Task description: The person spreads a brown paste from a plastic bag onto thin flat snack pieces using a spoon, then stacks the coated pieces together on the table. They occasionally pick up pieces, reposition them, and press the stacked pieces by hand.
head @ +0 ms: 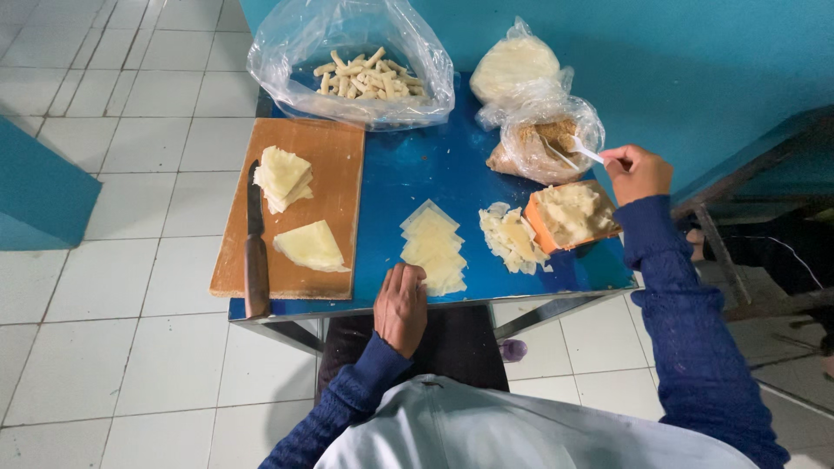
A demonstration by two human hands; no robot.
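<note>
My right hand [637, 171] grips the handle of a white plastic spoon [580, 150] whose tip is inside a clear bag of brown crumbs [539, 143]. My left hand [401, 306] rests with curled fingers on the front edge of the blue table [408, 165], touching a row of pale triangular dough sheets [434, 247]. Just below my right hand, an orange tray [573, 214] holds a pale mashed filling. Between the tray and the sheets lies a heap of dough scraps [511, 236].
A wooden cutting board [330, 156] at the left carries two stacks of dough triangles [282, 176] and a knife [255, 247]. At the back sit a large bag of finger-shaped rolls [365, 76] and a bagged round dough [514, 68]. Teal walls and white floor tiles surround the table.
</note>
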